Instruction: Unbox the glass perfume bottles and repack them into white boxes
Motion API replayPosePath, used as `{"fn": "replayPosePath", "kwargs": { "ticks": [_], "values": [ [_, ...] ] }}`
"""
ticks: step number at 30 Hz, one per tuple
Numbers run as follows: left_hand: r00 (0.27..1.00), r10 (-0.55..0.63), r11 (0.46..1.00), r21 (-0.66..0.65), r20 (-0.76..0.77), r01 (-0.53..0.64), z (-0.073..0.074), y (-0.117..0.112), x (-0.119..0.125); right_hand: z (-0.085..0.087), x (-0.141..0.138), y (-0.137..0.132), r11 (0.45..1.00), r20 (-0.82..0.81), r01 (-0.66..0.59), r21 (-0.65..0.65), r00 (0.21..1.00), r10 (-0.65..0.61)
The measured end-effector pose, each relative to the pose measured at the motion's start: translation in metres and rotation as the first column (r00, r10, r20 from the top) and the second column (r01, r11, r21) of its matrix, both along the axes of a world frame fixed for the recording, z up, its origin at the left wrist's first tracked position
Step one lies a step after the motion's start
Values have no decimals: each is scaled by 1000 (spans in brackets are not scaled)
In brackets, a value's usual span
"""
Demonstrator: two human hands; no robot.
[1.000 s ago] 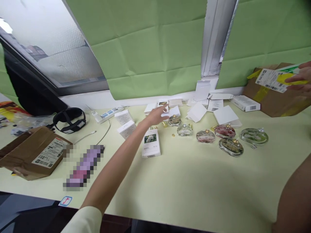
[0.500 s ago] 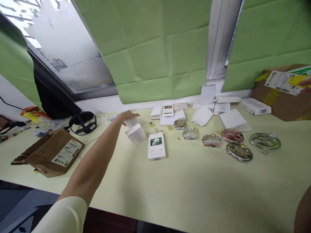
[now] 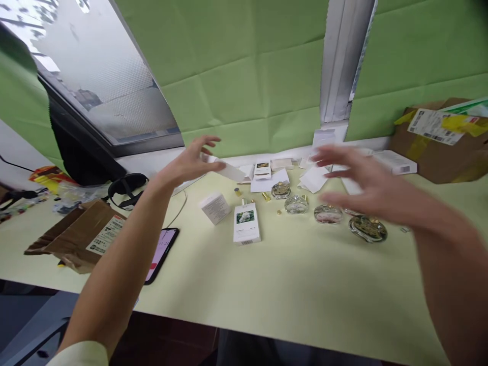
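My left hand (image 3: 192, 162) is raised over the back of the table, its thumb and fingers curled round a blurred white piece of card (image 3: 231, 172). Just below it stands a small white box with printed text (image 3: 215, 207). A white perfume box with a flower picture (image 3: 246, 223) lies to the right of that. My right hand (image 3: 356, 178), smeared by motion, hovers with fingers apart and nothing in them. Beneath and beside it are glass perfume bottles: a clear one (image 3: 296, 205), a pinkish one (image 3: 328, 214) and a dark patterned one (image 3: 368, 229).
At left sit a torn brown parcel (image 3: 76, 239), a black headset (image 3: 127, 188) and a phone (image 3: 163, 251). Gold caps (image 3: 266, 196), opened white cartons (image 3: 314, 178) and a small bottle (image 3: 281, 190) lie toward the back. A cardboard box (image 3: 438, 152) stands at far right.
My left hand has lifted, bringing up a white piece from the printed paper box. My right hand has swung in from the right edge, leaving the cardboard box's label. The phone now shows.
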State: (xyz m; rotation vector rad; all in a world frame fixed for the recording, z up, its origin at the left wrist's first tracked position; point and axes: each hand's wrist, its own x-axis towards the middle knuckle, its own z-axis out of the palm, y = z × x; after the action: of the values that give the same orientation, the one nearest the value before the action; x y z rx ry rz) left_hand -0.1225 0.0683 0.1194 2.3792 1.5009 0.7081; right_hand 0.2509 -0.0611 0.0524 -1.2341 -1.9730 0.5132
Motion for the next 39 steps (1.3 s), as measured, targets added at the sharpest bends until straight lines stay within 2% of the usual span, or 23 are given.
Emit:
{"fn": "replayPosePath", "kwargs": {
  "ticks": [1,2,4,5,7,9,10,12,14,18,23,27,30,33,36,39],
  "values": [
    [988,-143,990,26,59,142,-6,-18,13,-6,-22,-6,993,62,-69,-100,995,75],
    [952,-278,961,37,128,276,-18,-35,28,-14,-39,-11,983,70,-111,-145,990,122],
    [827,-481,872,63,291,485,-54,-66,56,-38,-55,-18,964,75,-171,-205,979,190],
    [764,-539,831,78,354,550,-76,-79,69,-53,-55,-20,954,75,-190,-231,974,213],
    [695,-589,786,95,412,611,-119,-97,90,-82,-47,-24,933,93,-197,-300,968,235],
    [686,-574,785,63,447,616,-156,-107,102,-107,-35,-27,914,119,-172,-366,966,229],
    [695,-557,795,51,454,604,-169,-109,105,-116,-30,-28,910,132,-153,-385,967,218],
    [730,-523,812,-2,439,584,-187,-112,107,-129,-26,-31,917,152,-111,-382,972,181],
    [769,-502,815,-83,395,574,-193,-113,104,-135,-26,-33,930,167,-67,-362,977,136],
    [802,-485,786,-229,348,575,-195,-113,99,-137,-27,-35,925,174,-25,-380,980,98],
    [822,-474,766,-313,316,562,-201,-109,97,-133,-17,-37,894,130,-23,-448,987,91],
    [821,-462,751,-346,334,563,-199,-106,95,-125,-8,-38,861,83,-38,-507,992,93],
    [782,-417,770,-277,464,575,-198,-106,96,-121,-2,-38,843,46,-105,-528,987,152],
    [720,-380,816,-157,581,557,-201,-109,102,-121,-2,-39,873,102,-95,-478,981,163],
    [717,-447,837,-34,536,547,-205,-112,106,-123,-8,-39,897,145,-54,-438,981,130],
    [743,-499,837,26,446,546,-205,-112,106,-123,-11,-39,909,137,-82,-408,979,150]
  ]
}}
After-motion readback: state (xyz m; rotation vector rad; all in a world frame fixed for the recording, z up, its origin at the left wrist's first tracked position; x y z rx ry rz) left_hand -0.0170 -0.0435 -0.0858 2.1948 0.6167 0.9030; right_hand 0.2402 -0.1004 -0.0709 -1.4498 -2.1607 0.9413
